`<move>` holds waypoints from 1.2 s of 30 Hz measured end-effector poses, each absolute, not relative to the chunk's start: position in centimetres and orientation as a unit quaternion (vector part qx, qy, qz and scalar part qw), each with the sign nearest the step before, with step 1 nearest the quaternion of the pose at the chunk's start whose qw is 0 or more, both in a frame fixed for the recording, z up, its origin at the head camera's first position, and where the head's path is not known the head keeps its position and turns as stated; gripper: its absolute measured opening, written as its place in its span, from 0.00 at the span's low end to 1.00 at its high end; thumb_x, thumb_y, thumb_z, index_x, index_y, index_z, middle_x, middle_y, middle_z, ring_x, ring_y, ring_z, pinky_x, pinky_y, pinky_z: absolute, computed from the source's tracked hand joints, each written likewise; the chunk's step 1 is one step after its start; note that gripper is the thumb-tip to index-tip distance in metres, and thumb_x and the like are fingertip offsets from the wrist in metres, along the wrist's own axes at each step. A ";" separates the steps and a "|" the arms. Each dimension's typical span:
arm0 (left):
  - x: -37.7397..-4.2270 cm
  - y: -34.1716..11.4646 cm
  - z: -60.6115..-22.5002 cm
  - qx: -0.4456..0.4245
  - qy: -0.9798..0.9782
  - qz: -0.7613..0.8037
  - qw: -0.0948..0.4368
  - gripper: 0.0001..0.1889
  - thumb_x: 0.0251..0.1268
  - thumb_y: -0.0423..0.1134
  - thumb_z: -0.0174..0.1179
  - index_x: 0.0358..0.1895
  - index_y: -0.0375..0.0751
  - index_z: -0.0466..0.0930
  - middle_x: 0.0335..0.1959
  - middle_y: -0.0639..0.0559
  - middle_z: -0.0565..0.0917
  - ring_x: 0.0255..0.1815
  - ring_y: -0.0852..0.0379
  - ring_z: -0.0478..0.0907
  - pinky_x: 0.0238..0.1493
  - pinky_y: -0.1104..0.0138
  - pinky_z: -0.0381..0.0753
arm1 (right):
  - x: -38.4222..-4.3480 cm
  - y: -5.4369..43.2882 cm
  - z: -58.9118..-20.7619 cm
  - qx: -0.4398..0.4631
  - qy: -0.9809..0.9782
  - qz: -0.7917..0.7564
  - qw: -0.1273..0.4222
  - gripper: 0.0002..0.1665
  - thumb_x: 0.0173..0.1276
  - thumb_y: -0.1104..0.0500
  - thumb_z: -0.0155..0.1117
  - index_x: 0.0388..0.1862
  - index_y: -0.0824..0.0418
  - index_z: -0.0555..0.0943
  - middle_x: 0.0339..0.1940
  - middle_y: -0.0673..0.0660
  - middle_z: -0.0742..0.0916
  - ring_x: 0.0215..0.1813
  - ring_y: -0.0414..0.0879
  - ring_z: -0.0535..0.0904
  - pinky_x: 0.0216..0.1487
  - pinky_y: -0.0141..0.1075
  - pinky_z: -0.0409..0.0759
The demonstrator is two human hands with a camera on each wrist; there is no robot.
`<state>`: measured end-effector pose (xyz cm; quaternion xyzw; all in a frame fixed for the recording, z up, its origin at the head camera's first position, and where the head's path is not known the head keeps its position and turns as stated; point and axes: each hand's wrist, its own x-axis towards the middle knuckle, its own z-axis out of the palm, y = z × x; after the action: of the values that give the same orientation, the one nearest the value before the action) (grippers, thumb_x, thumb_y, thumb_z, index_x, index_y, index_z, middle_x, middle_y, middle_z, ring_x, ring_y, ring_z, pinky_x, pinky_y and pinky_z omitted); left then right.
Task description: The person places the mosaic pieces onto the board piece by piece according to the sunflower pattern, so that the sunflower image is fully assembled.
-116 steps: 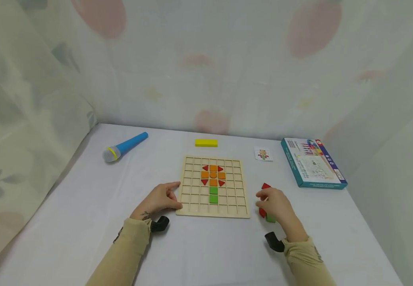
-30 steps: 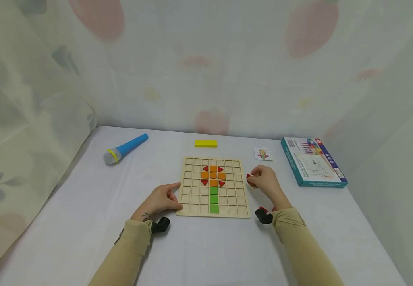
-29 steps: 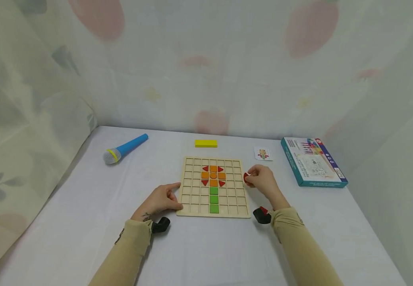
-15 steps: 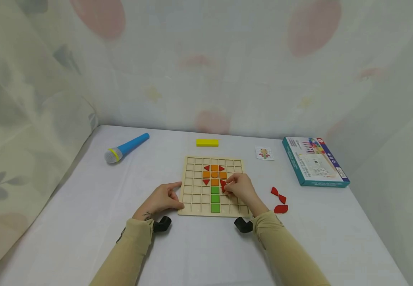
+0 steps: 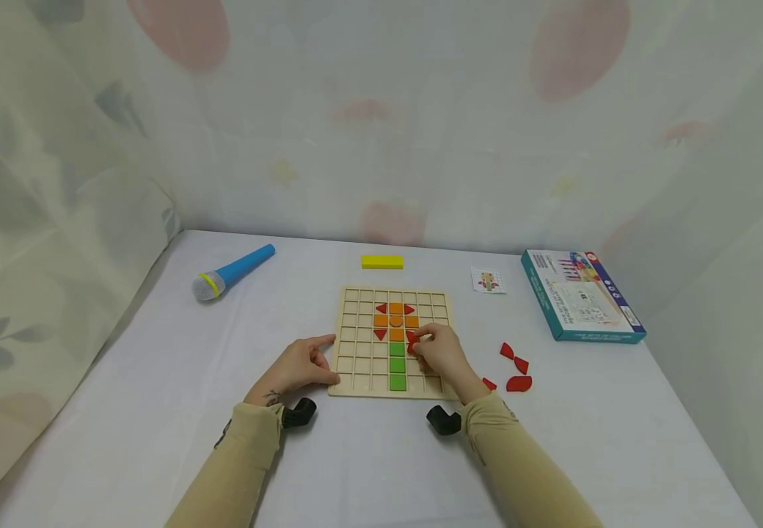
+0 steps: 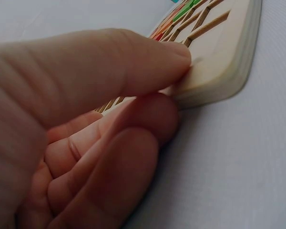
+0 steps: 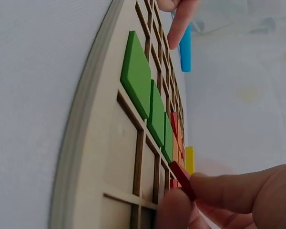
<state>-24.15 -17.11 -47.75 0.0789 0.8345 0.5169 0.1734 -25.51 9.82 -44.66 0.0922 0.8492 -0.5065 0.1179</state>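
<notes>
The wooden grid board (image 5: 361, 381) lies on the white table. My left hand (image 5: 296, 367) holds its left edge, and in the left wrist view the thumb (image 6: 167, 57) presses on top near a corner. With thumb and fingertips my right hand (image 5: 446, 353) pinches a small red tile (image 7: 180, 175), tilted over a cell right of the green tiles (image 5: 398, 365). Those green tiles stand in a column below orange tiles (image 5: 380, 321) and a round orange piece (image 5: 396, 321), with red triangles (image 5: 381, 309) around them. The fingers partly cover the held tile.
Several loose red tiles (image 5: 519, 383) lie right of the board, one partly behind the right wrist. Further back are a picture card (image 5: 488, 280), a boxed set (image 5: 582, 297) and a yellow block (image 5: 382, 262). A blue toy microphone (image 5: 236, 271) lies at the left.
A third green tile has joined the column. My right hand has gone from the loose tiles leftward onto the board, carrying a red tile. The left hand stays at the board's edge.
</notes>
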 end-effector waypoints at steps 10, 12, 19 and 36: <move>-24.3 -17.1 -47.8 0.068 0.835 0.517 0.175 0.47 0.40 0.36 0.74 0.69 0.40 0.61 0.21 0.49 0.81 0.19 0.60 0.68 0.22 0.70 0.65 | -25.8 10.1 -44.8 0.050 0.904 -0.419 0.074 0.04 0.56 0.64 0.68 0.32 0.61 0.85 0.36 0.55 0.85 0.38 0.46 0.75 0.38 0.35 0.73; -24.4 -17.0 -47.8 0.063 0.835 0.518 0.175 0.47 0.39 0.36 0.74 0.68 0.41 0.61 0.21 0.49 0.81 0.19 0.60 0.69 0.22 0.70 0.65 | -25.9 10.1 -44.9 0.042 0.912 -0.402 0.071 0.05 0.56 0.63 0.68 0.33 0.60 0.86 0.36 0.55 0.85 0.39 0.46 0.75 0.41 0.37 0.73; -24.4 -17.1 -47.8 0.067 0.834 0.517 0.179 0.47 0.40 0.36 0.74 0.69 0.40 0.61 0.21 0.49 0.81 0.18 0.61 0.68 0.22 0.70 0.64 | -25.8 10.1 -45.0 0.033 0.929 -0.361 0.071 0.08 0.55 0.61 0.69 0.35 0.60 0.84 0.28 0.53 0.82 0.33 0.46 0.73 0.33 0.34 0.68; -24.1 -16.9 -47.4 0.062 0.839 0.512 0.174 0.46 0.40 0.34 0.73 0.68 0.39 0.61 0.21 0.49 0.80 0.20 0.59 0.69 0.24 0.69 0.67 | -25.4 22.3 -42.5 0.167 0.961 -0.185 0.119 0.18 0.62 0.55 0.60 0.41 0.69 0.80 0.31 0.60 0.83 0.32 0.51 0.74 0.29 0.39 0.69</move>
<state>-24.09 -16.85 -47.42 0.0624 0.8389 0.5118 0.1742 -25.35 22.33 -42.52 0.1669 0.9612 -0.1845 0.1188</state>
